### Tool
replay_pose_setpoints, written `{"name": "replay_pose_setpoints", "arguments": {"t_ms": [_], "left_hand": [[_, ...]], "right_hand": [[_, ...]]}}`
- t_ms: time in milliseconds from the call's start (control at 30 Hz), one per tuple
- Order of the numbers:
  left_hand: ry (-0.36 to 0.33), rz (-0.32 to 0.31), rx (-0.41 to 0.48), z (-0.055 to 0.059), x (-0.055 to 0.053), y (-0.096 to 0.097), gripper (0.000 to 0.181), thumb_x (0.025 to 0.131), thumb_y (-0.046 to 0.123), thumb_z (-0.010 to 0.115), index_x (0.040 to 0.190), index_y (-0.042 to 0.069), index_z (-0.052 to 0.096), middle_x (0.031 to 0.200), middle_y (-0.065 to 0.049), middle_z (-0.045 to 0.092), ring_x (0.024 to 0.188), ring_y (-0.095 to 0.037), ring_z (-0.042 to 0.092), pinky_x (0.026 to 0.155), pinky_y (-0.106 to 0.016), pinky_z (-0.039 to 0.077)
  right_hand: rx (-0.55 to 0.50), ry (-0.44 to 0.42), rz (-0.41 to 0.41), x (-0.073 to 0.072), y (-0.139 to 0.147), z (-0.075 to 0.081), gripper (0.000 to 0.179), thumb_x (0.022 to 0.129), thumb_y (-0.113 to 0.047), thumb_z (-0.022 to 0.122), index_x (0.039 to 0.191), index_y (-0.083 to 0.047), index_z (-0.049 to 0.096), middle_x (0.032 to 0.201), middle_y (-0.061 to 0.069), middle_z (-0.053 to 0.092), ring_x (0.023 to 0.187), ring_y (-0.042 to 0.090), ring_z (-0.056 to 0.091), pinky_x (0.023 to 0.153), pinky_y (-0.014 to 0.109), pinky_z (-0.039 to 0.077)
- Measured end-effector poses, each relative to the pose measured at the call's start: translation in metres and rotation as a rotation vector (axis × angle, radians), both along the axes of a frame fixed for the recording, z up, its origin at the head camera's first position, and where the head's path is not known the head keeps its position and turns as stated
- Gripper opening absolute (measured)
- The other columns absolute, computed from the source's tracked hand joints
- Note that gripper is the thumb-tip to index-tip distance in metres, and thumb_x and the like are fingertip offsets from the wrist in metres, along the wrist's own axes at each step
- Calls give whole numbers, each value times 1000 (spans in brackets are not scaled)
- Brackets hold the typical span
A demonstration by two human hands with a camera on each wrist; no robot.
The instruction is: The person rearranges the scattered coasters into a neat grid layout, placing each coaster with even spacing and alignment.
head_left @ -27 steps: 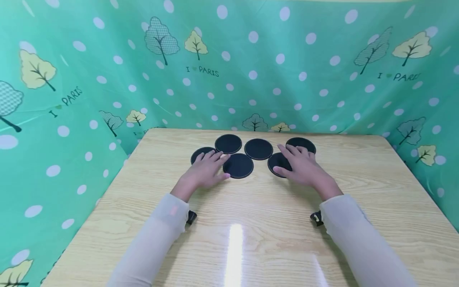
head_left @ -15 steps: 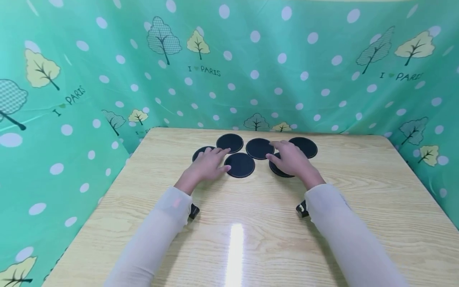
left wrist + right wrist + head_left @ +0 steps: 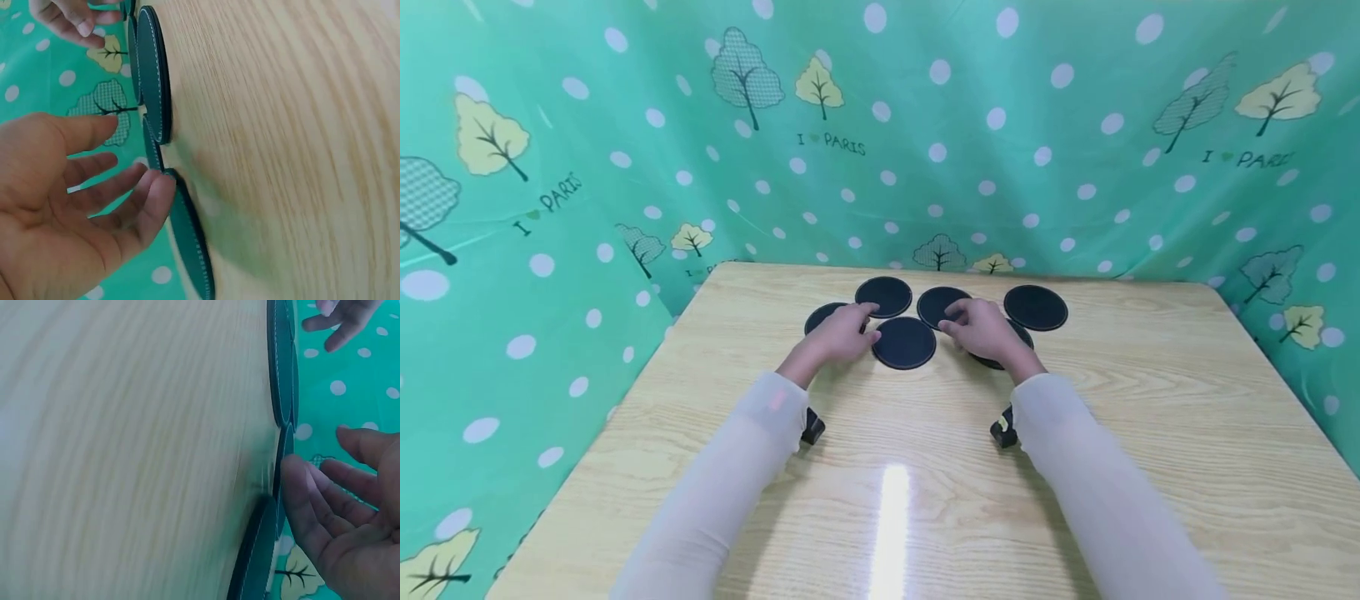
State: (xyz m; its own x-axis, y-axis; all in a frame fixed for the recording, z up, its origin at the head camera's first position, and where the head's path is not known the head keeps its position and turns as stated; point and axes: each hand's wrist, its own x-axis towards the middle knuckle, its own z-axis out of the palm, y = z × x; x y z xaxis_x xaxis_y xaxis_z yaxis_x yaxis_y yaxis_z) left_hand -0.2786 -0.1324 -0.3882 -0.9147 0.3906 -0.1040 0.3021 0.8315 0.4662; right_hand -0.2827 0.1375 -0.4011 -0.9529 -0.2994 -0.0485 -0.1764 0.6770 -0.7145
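Note:
Several round black coasters with pale stitching round the rim lie flat on the table at the back. My left hand (image 3: pixel 842 331) hovers over the leftmost coaster (image 3: pixel 822 317), fingers loosely bent and holding nothing. Just right of its thumb is the front middle coaster (image 3: pixel 904 343). My right hand (image 3: pixel 981 327) covers part of the front right coaster (image 3: pixel 1024 340), its fingers above the back middle coaster (image 3: pixel 934 305). In the left wrist view, the fingertips of my left hand (image 3: pixel 94 200) overlap a coaster's edge. The right wrist view shows my right hand (image 3: pixel 350 512) relaxed, thumb apart.
A back left coaster (image 3: pixel 883 297) and a far right coaster (image 3: pixel 1036 307) lie near the rear edge of the wooden table (image 3: pixel 1150 467). Green dotted cloth (image 3: pixel 1037 192) hangs behind and at the sides. A bright light reflection (image 3: pixel 891 525) falls on the tabletop.
My right hand has moved left, from near the far right coaster toward the back middle one. My left hand has shifted slightly right, its fingers more bent. The coasters keep their layout.

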Motion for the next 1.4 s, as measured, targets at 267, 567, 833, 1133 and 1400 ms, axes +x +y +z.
{"name": "replay_pose_setpoints", "arguments": {"t_ms": [267,567,833,1133,1400], "left_hand": [[-303,149,364,-3,-6,-6,53,106,12,53,156,1,36,127,-16,60,78,-24,62,73,-35,62],[-440,212,496,-8,-11,1,50,108,13,53,153,-3,39,115,-19,61,87,-22,63,80,-33,64],[-486,279,542,-7,-10,6,46,102,-5,47,149,-6,44,122,-20,55,87,-23,57,84,-34,64],[-458,332,519,-9,-8,10,44,102,-7,45,146,-7,48,131,-24,54,80,-18,62,78,-30,64],[-431,404,599,-9,-8,11,46,96,-16,48,139,-2,55,124,-14,53,95,-19,59,76,-29,64]], "right_hand": [[-183,-175,-81,-2,-20,-4,35,102,-14,63,131,5,60,98,21,71,80,30,72,68,37,66],[-165,-172,-157,0,-34,-6,28,101,-9,64,126,5,64,100,19,71,77,25,71,67,33,65],[-122,-157,-224,4,-40,1,26,101,-10,65,123,2,69,113,17,68,81,25,70,70,32,63],[-291,-313,-325,3,-44,3,32,102,-6,63,132,5,62,125,18,63,102,27,66,85,34,63],[-447,-412,-366,6,-44,3,25,103,-4,58,126,6,63,116,17,57,100,28,60,91,37,62]]}}
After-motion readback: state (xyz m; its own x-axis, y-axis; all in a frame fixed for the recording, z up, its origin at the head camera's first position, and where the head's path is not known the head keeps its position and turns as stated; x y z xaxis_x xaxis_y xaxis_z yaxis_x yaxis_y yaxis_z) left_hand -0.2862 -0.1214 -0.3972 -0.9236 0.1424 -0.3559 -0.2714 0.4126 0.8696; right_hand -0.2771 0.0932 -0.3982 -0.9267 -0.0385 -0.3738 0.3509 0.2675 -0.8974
